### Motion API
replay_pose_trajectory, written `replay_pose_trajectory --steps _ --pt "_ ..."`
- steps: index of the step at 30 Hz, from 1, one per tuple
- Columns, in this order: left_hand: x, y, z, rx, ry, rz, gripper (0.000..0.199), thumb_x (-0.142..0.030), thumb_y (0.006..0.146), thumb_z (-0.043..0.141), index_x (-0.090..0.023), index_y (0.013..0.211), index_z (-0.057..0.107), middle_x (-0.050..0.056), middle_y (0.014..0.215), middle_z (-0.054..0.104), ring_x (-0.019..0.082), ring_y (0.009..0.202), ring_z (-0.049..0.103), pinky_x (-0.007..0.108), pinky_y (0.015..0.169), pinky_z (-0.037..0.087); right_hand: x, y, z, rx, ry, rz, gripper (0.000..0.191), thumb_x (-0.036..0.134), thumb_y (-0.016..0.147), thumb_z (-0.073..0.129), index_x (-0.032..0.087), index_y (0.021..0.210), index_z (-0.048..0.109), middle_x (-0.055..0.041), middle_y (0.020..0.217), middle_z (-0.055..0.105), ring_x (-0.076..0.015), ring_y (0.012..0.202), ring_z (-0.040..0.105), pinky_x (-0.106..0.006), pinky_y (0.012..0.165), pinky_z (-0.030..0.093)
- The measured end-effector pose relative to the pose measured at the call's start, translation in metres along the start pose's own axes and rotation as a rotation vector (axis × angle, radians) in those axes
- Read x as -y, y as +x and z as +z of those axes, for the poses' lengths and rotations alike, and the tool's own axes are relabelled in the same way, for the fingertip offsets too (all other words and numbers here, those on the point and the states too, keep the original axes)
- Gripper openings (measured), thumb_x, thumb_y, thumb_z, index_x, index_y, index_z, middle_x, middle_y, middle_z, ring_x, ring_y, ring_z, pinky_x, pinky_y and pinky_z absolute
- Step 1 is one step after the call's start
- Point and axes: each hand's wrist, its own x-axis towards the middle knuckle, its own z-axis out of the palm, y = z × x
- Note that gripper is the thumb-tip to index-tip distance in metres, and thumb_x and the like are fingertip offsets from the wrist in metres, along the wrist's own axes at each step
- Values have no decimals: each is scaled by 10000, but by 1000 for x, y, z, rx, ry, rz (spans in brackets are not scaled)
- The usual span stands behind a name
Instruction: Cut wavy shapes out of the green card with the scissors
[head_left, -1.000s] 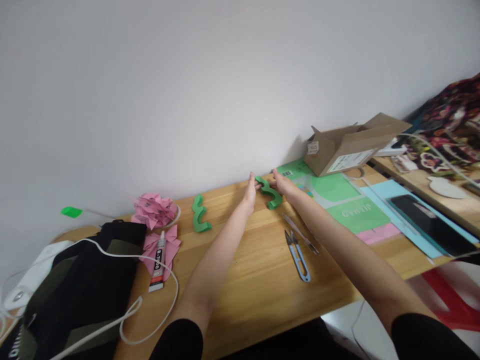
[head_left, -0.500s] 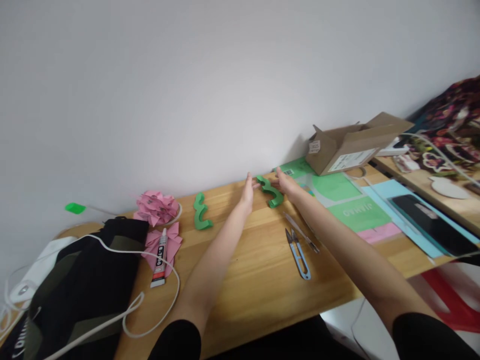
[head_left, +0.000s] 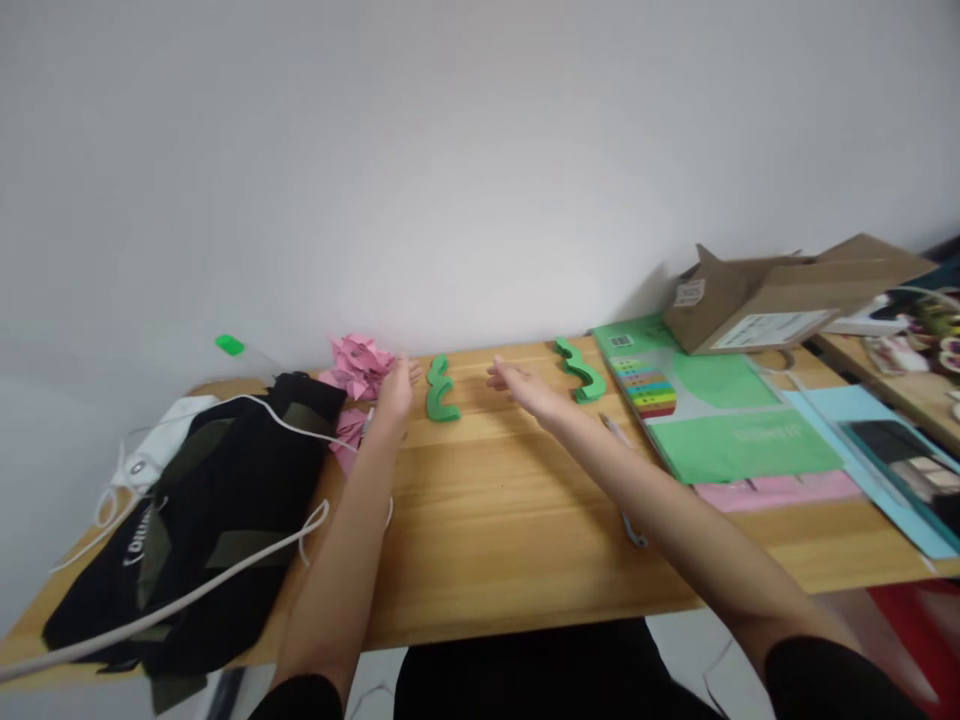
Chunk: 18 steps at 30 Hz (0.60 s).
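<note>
My left hand (head_left: 400,388) is held open beside a green wavy, 3-shaped piece (head_left: 442,392) that lies on the wooden table (head_left: 480,570). On the other side of that piece is my right hand (head_left: 519,386), open too, its fingers stretched out. Both palms face each other and neither holds anything. A second green wavy piece (head_left: 581,372) lies to the right of my right hand. Pink folded paper (head_left: 358,366) sits just left of my left hand. My right forearm hides most of the snips (head_left: 634,532) and part of the tweezers (head_left: 615,430).
Green and pink paper packs (head_left: 750,440) cover the table's right side, with an open cardboard box (head_left: 780,300) behind them. A phone (head_left: 892,455) lies on light blue paper. Black cloth (head_left: 247,520) and a white cable (head_left: 187,595) occupy the left. The wall rises behind.
My hands have moved left, from around the right green piece to around the left one. The camera view has turned, and my left arm now covers most of the glue tube.
</note>
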Motion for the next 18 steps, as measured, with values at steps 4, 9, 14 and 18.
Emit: replay_pose_trajectory --steps 4,9,14,18 --pt "24 11 2 -21 89 1 542 -475 991 244 -127 1177 615 166 1267 634 264 1215 572 402 1014 442 7 21 35 52 -146 -19 301 361 939 547 165 1161 602 -90 1170 629 -203 990 631 -417 853 533" --pt "35 21 -1 41 201 92 323 -367 914 564 -148 1148 600 95 1196 616 225 1069 606 456 926 504 12 35 43 83 -378 -81 325 328 928 570 175 1215 575 -97 1236 591 -222 1039 611 -437 868 531" --pt "42 26 -4 112 249 134 317 -332 917 565 -162 1184 578 99 1213 594 215 1046 605 432 886 528 27 47 48 212 -554 -175 300 324 925 576 192 1195 590 -90 1233 594 -219 1044 610 -419 870 530" --pt "49 28 -3 130 243 137 330 -334 917 565 -162 1199 569 101 1219 590 216 1045 605 432 881 531 40 62 66 254 -607 -193 282 325 932 564 204 1185 597 -90 1238 593 -211 1038 610 -406 870 530"
